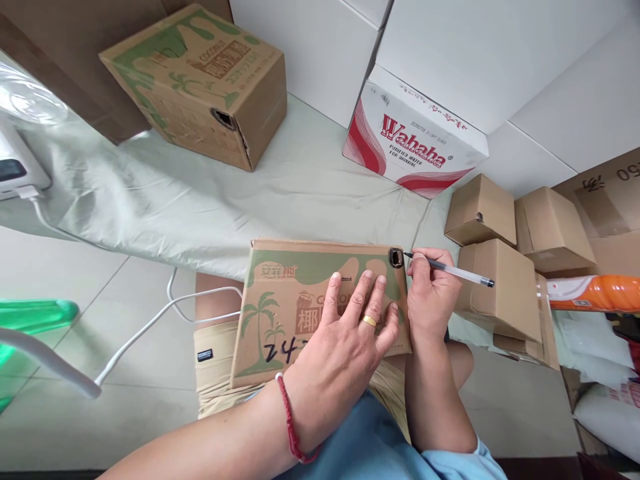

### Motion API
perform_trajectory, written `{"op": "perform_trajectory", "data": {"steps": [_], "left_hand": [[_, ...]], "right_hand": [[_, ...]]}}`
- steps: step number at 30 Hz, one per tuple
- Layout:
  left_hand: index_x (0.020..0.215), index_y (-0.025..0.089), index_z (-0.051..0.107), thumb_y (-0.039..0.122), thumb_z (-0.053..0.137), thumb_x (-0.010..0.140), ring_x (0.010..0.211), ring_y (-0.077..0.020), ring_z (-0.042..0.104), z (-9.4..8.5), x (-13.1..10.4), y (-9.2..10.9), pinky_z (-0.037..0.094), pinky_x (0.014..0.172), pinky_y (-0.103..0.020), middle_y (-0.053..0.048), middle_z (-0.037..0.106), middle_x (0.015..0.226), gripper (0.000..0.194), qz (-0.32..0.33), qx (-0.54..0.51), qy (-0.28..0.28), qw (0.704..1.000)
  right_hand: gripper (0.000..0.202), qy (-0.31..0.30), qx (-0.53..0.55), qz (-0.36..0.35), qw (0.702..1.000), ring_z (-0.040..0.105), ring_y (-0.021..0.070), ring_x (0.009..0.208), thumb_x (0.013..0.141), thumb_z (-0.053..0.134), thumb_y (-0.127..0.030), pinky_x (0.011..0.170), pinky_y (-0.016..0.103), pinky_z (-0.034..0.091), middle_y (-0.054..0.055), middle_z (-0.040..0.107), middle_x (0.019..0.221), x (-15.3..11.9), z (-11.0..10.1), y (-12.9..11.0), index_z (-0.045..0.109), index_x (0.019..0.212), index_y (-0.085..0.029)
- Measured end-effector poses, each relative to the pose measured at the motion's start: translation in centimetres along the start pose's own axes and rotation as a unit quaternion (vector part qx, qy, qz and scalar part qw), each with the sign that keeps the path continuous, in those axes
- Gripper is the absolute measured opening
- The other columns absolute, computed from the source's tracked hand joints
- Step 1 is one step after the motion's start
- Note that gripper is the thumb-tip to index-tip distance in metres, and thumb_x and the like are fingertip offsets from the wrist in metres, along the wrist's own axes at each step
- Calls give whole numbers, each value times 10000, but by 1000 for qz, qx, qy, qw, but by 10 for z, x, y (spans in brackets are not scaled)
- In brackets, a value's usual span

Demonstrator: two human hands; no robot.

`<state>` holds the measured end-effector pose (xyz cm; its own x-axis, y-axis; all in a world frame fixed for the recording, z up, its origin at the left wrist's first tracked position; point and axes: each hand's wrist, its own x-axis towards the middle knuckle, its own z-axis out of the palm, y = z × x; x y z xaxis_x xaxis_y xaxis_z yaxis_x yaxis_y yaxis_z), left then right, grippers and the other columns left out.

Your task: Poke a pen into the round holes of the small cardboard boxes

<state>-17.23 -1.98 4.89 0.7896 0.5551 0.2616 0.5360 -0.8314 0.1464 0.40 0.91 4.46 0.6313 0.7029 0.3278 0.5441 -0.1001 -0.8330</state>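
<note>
A brown cardboard box [325, 257] with green palm-tree print lies across my lap against the edge of the covered table. My left hand [350, 327] is spread flat on its top face, fingers apart, wearing a gold ring and a red bracelet. At the box's right edge, my right hand [433, 293] pinches a pen [463, 272] with a clear barrel and black end. The pen's tip points left, close to a small dark-rimmed hole [396, 258] in the upper right corner. Whether the tip touches the cardboard, I cannot tell.
A similar coconut carton [200, 87] with a corner hole stands back left. Behind is a white-and-red Wahaha box [415, 137]. Several small brown boxes [500, 287] and an orange bottle [595, 292] are at right. A white cable [135, 343] hangs at left.
</note>
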Motion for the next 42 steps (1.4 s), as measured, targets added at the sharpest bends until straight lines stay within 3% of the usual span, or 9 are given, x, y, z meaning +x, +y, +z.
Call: {"op": "perform_trajectory", "data": {"steps": [9,14,16,19,23,28,32,36,42], "left_hand": [[1502,176,592,307,584,1042,1589,-433,465,0,0,-1,431,1219,-770,-247,520,1663,478,0,2,-3,1000],[1524,186,574,319,592,1043,1598,-444,448,-2,1,-2,420,1219,-779,-262,471,1693,499,3,0,-23,1000],[1515,193,583,320,608,1037,1592,-449,455,-2,1,-3,422,1214,-784,-259,471,1693,495,4,3,-25,1000],[1495,193,602,328,642,1023,1582,-455,467,-1,1,-3,426,1208,-789,-261,477,1689,493,4,3,-21,1000],[1500,200,606,377,737,971,1591,-456,453,2,0,-4,414,1219,-790,-262,468,1696,573,1,5,-22,1000],[1506,203,610,490,846,879,1584,-467,456,5,-3,-4,418,1213,-790,-271,462,1698,729,5,21,-10,1000],[1509,212,614,463,847,874,1595,-470,436,7,-6,-4,391,1231,-782,-260,445,1713,721,7,33,-8,999],[1491,216,632,529,835,887,1593,-471,437,9,-2,-5,362,1249,-780,-257,450,1710,709,4,19,-2,1000],[1474,242,666,542,869,864,1566,-476,478,6,9,-6,397,1235,-767,-243,485,1691,710,-8,21,-23,1000]], "right_hand": [[134,15,29,-10,999,547,130,621,905,592,-276,638,268,447,-44,584,670,-5,-3,6,667,813,-213],[220,49,130,44,989,543,111,570,923,685,-404,557,236,435,-46,638,712,8,-16,29,667,1024,-209],[354,7,141,95,985,550,111,542,879,746,-503,523,236,448,-26,688,738,16,-28,47,658,1050,-205],[475,-126,51,165,977,470,111,441,820,756,-659,432,239,371,-26,630,583,19,-46,76,652,804,-195],[601,-272,-130,147,942,406,116,433,869,646,-739,452,245,285,-40,511,457,8,-51,102,560,577,-221],[479,-197,-258,112,939,629,219,698,973,583,-621,644,294,429,29,698,713,-2,-59,114,779,1038,-189],[668,-136,-447,81,880,644,395,1191,1010,588,-564,960,457,508,257,733,1236,-21,-94,131,646,1442,-57],[834,-179,-501,96,841,584,449,1292,956,693,-610,1062,501,483,311,616,1441,-48,-114,144,553,1531,-22],[781,-152,-488,162,844,602,426,1232,958,695,-615,1044,476,484,262,630,1298,-39,-90,140,591,1495,-57]]}}
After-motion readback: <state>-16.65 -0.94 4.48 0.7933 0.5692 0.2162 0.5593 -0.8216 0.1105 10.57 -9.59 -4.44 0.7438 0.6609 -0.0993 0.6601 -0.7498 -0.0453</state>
